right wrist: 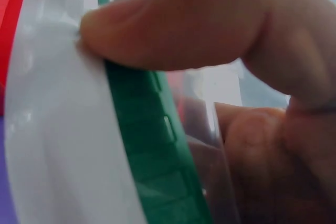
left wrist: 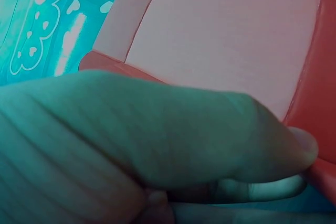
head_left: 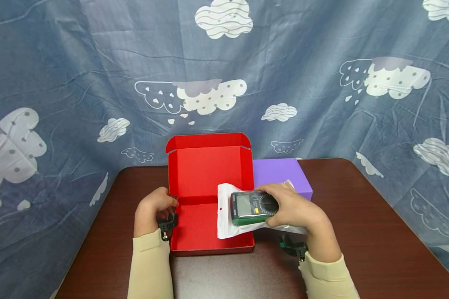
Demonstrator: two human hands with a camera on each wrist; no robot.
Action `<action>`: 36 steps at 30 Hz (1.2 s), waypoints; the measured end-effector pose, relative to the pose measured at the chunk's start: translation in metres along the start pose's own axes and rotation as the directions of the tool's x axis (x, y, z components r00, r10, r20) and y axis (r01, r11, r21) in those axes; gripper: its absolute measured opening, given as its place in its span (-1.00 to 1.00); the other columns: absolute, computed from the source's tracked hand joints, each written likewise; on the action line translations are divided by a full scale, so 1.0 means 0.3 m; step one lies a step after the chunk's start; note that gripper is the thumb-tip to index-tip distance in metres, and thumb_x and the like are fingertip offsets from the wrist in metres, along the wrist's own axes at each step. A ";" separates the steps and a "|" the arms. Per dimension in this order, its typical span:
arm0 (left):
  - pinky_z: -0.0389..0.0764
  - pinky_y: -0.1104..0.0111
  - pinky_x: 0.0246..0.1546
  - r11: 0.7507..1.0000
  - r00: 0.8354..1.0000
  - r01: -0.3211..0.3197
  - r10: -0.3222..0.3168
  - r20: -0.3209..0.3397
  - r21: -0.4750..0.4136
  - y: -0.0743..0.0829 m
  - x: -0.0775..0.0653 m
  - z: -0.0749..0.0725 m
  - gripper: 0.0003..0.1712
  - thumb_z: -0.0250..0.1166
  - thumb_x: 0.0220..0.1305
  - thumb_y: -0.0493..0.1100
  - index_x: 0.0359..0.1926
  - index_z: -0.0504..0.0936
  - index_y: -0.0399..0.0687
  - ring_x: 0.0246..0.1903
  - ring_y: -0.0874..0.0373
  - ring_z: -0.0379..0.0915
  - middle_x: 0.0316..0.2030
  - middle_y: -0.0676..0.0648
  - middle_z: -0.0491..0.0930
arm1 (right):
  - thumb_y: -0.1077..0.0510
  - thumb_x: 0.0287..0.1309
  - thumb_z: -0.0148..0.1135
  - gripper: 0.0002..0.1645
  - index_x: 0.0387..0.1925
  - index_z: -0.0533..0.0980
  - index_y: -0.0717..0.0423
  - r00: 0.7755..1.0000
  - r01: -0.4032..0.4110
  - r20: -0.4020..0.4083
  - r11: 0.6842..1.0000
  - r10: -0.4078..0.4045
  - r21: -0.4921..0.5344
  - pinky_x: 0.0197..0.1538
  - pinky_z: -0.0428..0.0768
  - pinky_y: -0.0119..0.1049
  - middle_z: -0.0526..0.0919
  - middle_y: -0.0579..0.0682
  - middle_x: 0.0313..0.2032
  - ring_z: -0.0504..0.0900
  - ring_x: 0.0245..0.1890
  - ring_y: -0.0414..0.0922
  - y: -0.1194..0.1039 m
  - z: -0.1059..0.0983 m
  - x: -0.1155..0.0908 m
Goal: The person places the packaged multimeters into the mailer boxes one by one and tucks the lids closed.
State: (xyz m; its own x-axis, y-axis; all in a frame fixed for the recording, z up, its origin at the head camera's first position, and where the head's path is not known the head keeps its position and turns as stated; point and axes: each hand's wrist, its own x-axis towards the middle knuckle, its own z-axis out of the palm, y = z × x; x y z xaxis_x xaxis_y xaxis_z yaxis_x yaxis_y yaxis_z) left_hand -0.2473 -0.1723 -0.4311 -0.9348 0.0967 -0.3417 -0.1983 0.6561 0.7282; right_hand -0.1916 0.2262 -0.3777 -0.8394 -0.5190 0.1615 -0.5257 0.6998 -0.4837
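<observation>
A multimeter (head_left: 244,206) with a green rim and dark face lies inside a pouch (head_left: 225,224) with a white back and clear front. My right hand (head_left: 289,205) grips it through the plastic, above the right part of an open red cardboard box (head_left: 194,232). In the right wrist view, the thumb presses along the meter's green side (right wrist: 149,129), against the white pouch (right wrist: 63,124). My left hand (head_left: 155,209) holds the box's left wall between thumb and fingers. The left wrist view shows its thumb (left wrist: 210,135) at the red wall (left wrist: 320,114); the other fingers are partly hidden below.
The box's lid (head_left: 209,170) stands raised at the back. Behind my right hand sits a purple box (head_left: 280,172), to the right of the red one. Both rest on a dark brown table (head_left: 378,232). A blue cloud-print curtain (head_left: 303,83) hangs around the back and sides.
</observation>
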 end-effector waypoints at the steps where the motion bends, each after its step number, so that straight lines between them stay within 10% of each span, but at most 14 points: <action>1: 0.68 0.14 -0.45 1.000 1.000 -0.003 0.003 0.000 0.000 0.000 0.000 0.000 -0.86 0.30 0.23 -0.30 -0.30 0.57 -0.36 -0.59 -0.06 0.56 -0.48 -0.23 0.61 | 0.20 -0.44 0.54 -0.10 0.18 0.57 0.00 1.000 -0.002 0.002 1.000 0.002 -0.004 0.02 0.27 -0.05 0.62 -0.19 -0.02 0.49 -0.01 -0.10 -0.004 0.005 0.003; 16: 0.69 0.12 -0.43 1.000 1.000 -0.009 0.009 -0.006 0.001 0.001 -0.005 -0.002 -0.85 0.31 0.23 -0.30 -0.30 0.58 -0.36 -0.56 -0.08 0.57 -0.47 -0.22 0.61 | 0.17 -0.46 0.62 0.00 0.24 0.52 0.05 0.996 -0.063 0.066 0.997 0.065 -0.032 0.36 0.09 0.36 0.60 -0.10 0.06 0.45 0.15 0.04 -0.071 0.083 0.049; 36: 0.66 0.17 -0.50 1.000 1.000 -0.023 0.023 -0.011 0.001 -0.001 -0.009 0.001 -0.87 0.29 0.25 -0.31 -0.39 0.60 -0.33 -0.61 -0.02 0.53 -0.53 -0.19 0.59 | 0.09 -0.53 0.74 0.09 0.25 0.52 -0.04 0.987 -0.131 0.077 0.981 0.143 -0.140 0.47 -0.06 0.29 0.60 -0.15 0.03 0.44 0.17 -0.05 -0.129 0.173 0.089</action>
State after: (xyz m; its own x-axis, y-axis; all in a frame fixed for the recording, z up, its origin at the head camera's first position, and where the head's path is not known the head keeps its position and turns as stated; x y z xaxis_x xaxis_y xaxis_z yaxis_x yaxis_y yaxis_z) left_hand -0.2445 -0.1725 -0.4305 -0.9423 0.1037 -0.3184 -0.1764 0.6545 0.7352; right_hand -0.1866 0.1596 -0.3993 -0.8927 -0.4500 0.0245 -0.4254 0.8235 -0.3754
